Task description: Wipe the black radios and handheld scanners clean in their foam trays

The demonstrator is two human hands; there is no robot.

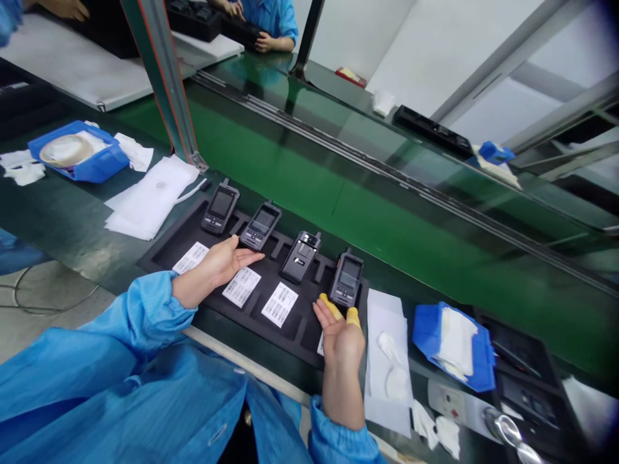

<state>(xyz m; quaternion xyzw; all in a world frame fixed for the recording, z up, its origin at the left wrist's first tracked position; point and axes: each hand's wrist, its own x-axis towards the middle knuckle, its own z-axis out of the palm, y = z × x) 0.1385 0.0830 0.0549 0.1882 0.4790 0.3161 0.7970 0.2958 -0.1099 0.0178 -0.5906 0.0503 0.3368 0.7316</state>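
Palms up on both sides! Your right hand (343, 335), its yellow finger covers (329, 307) parted, is at the foot of the rightmost handset (347, 277), pinching nothing I can see; whether it touches, I can't tell. Your left hand (225, 263) lies spread just below the second handset (261, 225) (the third handset (300, 256) shows its back). They line the far side of the black tray (167, 235) with the leftmost handset (220, 207). Careful: a dragging sleeve (149, 303) could skew a loose label (242, 287), and a careless fingertip nudge could push a handset past the far rim. White paper (387, 399) crowds the tray's right edge; the bench lip (242, 359) runs close on your side. Your widest room lies over the green surface (309, 187) beyond.
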